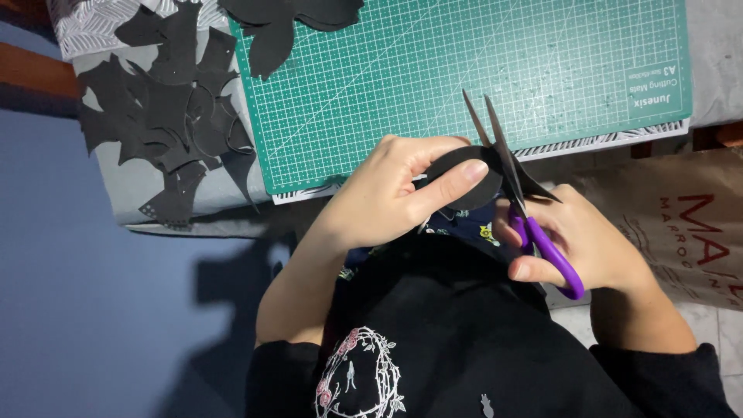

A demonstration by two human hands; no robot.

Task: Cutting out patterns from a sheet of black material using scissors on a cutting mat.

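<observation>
My left hand pinches a rounded piece of black paper between thumb and fingers, just in front of the green cutting mat. In my right hand are purple-handled scissors, fingers through the loops. The blades stand slightly apart and point away from me, with the black paper between them. A pointed black flap sticks out to the right of the blades.
A heap of black paper offcuts lies left of the mat on a grey patterned cloth. More black pieces overlap the mat's far left corner. A brown paper bag sits at the right. My black sleeves fill the bottom.
</observation>
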